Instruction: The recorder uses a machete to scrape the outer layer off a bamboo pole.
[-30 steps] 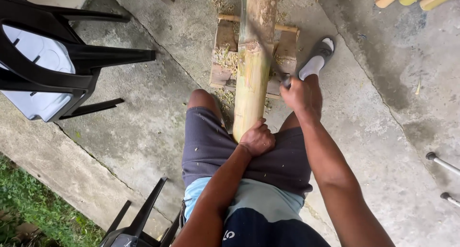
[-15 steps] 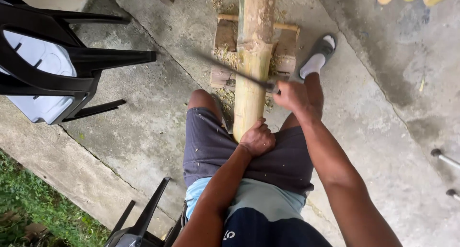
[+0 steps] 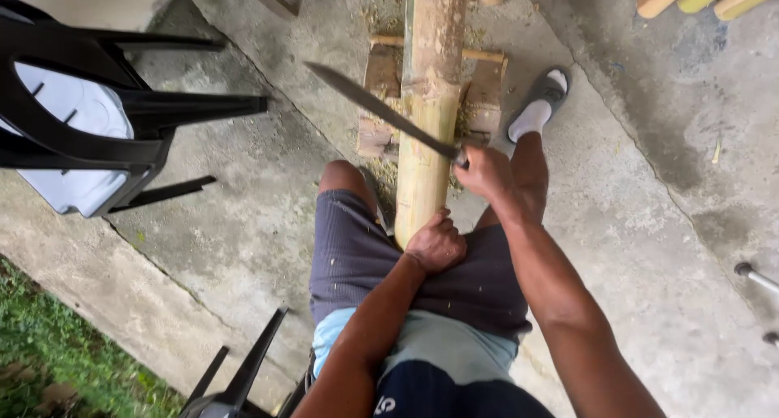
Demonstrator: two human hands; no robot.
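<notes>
**Blade raised over bamboo pole**

Since a moment ago our right hand [image 3: 483,174] has lifted the knife [image 3: 381,109] higher. Left hand [image 3: 436,243] clenches the bamboo pole [image 3: 430,101] between our knees, resting on a wooden block [image 3: 381,69]. Shavings lie beneath; much skin remains unstripped.

Both arms are bare from the grip of each hand back to the upper arm; no sleeve, watch or ring shows. The left hand [image 3: 436,243] and the right hand [image 3: 484,174] wear no gloves. Below the grips come dark grey-blue ribbed shorts [image 3: 357,256] flecked with pale bits, then a light blue shirt [image 3: 438,345] with a dark navy panel bearing a small white mark. Beyond the right grip, a white sock [image 3: 531,119] sits in a grey slide sandal [image 3: 550,93].
</notes>
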